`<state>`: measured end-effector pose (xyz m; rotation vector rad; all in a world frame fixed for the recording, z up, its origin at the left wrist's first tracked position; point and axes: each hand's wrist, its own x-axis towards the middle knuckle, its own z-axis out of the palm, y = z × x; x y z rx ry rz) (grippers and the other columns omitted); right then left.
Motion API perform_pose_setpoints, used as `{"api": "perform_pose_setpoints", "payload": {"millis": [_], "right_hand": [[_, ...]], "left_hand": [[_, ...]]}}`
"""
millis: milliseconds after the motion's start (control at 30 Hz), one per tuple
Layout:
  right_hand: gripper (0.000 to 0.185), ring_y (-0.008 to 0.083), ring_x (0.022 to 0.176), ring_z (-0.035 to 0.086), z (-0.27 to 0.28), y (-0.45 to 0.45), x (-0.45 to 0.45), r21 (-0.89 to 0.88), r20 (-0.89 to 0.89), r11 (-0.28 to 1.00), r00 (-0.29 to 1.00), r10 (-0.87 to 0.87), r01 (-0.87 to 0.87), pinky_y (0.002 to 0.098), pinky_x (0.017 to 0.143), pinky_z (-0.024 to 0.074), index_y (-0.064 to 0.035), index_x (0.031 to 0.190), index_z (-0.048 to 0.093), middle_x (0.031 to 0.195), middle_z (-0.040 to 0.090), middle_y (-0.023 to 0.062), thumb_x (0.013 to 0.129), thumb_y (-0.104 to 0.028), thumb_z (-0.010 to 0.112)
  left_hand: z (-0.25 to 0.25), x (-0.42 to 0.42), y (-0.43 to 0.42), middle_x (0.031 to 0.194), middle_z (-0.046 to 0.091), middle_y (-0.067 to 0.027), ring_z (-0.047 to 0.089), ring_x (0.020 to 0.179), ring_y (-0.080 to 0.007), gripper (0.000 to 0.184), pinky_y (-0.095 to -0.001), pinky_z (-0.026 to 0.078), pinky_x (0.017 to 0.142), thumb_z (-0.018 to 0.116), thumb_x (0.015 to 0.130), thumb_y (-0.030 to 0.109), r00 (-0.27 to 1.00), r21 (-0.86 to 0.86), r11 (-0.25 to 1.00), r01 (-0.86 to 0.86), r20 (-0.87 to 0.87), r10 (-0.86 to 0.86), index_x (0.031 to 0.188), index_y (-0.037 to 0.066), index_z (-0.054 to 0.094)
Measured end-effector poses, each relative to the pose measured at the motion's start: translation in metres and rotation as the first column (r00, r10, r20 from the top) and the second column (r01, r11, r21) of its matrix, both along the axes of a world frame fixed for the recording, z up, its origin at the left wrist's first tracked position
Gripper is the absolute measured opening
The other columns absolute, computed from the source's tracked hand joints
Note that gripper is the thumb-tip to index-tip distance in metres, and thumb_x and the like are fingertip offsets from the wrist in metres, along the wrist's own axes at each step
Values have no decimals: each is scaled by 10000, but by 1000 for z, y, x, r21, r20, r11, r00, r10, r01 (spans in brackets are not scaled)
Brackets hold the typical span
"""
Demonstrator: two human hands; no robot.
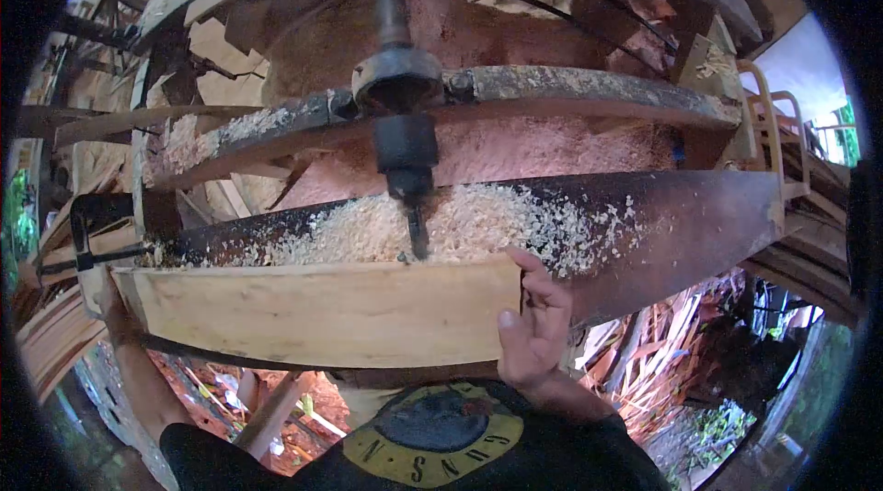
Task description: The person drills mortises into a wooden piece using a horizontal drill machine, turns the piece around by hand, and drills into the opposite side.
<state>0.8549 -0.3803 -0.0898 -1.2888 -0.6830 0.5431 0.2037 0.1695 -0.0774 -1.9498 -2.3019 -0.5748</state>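
Observation:
A thick pale wooden board (pixel 322 312) lies across in front of me, its long face turned toward my body. My right hand (pixel 536 325) grips its right end, thumb at the near face and fingers up along the end and top corner. At the left end, my left hand (pixel 103 296) holds the board, its fingers mostly hidden. Just over the board's far edge, a drill bit (pixel 418 232) points down from a dark chuck (pixel 406 143). The bit looks slightly blurred. Wood shavings (pixel 460 222) are heaped behind the board, around the bit.
Under the board is a dark flat table (pixel 699 215), reaching right. A metal clamp (pixel 85 234) sits at its left end. A shavings-covered beam (pixel 589 85) crosses behind the chuck. Stacked planks (pixel 819 252) stand at right, with wood scraps (pixel 644 344) on the ground below.

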Motion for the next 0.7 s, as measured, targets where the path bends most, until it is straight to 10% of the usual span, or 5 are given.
{"api": "perform_pose_setpoints", "payload": {"millis": [167, 267, 400, 700], "right_hand": [[458, 335, 1351, 481, 6, 0, 5, -24, -52, 1000, 999, 0, -2, 497, 1184, 309, 13, 1330, 399, 1467, 461, 294, 897, 49, 542], [474, 350, 1362, 472, 13, 4, 16, 93, -371, 996, 928, 21, 15, 509, 1181, 325, 1, 1297, 414, 1435, 484, 275, 842, 92, 514], [452, 355, 1313, 489, 10, 17, 7, 67, -9, 996, 998, -65, 65, 524, 1152, 359, -14, 1222, 425, 1264, 529, 204, 787, 88, 494], [347, 354, 1182, 537, 19, 46, -20, 28, 151, 996, 985, -87, 83, 509, 1054, 411, -35, 1084, 461, 1097, 545, 159, 756, 75, 431]], "left_hand": [[-2, -9, 1, 1135, 683, -83, 661, 961, -231, 574, -375, 533, 788, 642, 943, 555, 999, -11, 1000, -2, 46, 2, 1187, 37, 667], [0, -14, 6, 1139, 681, -83, 659, 966, -231, 573, -374, 532, 794, 640, 946, 553, 998, -9, 1000, 12, 61, -12, 1191, 36, 665], [2, -30, 17, 1144, 679, -83, 657, 972, -231, 571, -374, 529, 801, 638, 950, 549, 998, -10, 1000, 30, 63, -29, 1197, 35, 662], [4, -45, 36, 1155, 674, -82, 651, 985, -231, 568, -372, 524, 818, 632, 958, 542, 994, -9, 998, 56, 90, -55, 1210, 34, 656]]}}
